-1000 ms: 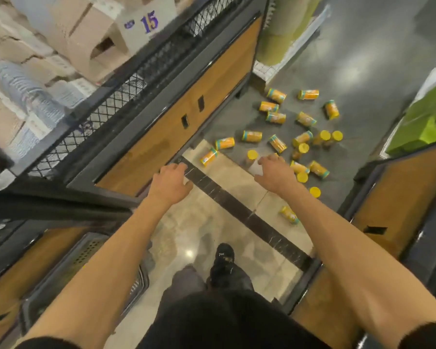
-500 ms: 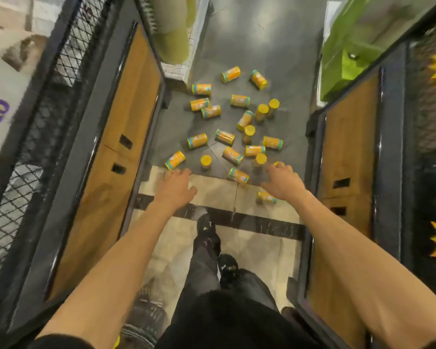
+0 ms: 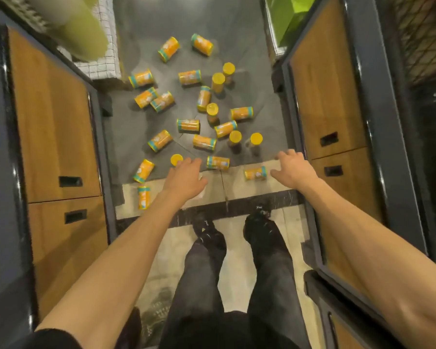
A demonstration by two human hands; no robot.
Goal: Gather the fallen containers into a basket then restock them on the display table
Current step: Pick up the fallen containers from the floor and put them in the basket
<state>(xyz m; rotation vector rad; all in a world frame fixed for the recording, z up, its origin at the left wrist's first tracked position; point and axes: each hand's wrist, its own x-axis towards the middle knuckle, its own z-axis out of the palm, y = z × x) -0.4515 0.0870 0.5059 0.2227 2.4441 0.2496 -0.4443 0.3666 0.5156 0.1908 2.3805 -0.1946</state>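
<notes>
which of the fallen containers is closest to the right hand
The container lying on its side on the light tile strip, just left of the right hand. The other cans lie farther off, most on the dark floor, and no other lies beside that hand.

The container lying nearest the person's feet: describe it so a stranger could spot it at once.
Find the left wooden cabinet and follow its base to the pale floor tiles in front of the dark strip. There, left of the left hand, lies one orange container. It alone rests wholly on pale tile at that side, pointing lengthwise toward the feet, closer than any other.
</notes>
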